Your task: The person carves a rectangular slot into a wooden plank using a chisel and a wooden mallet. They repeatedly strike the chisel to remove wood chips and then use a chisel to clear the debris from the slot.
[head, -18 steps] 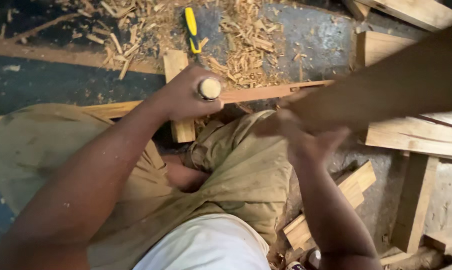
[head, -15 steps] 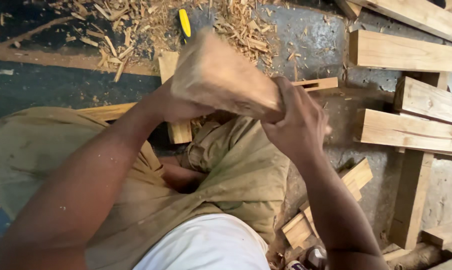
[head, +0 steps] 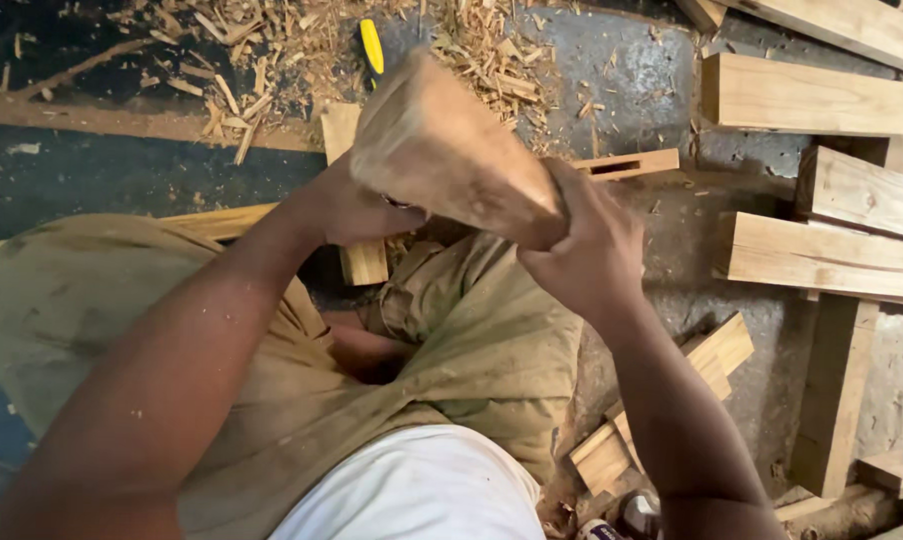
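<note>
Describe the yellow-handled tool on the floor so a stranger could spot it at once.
Start at the pile of wood shavings along the top of the floor. At its right side, just above the wooden block held by the hands, lies the tool. Its bright yellow handle is the only vivid colour among pale chips and planks.
</note>
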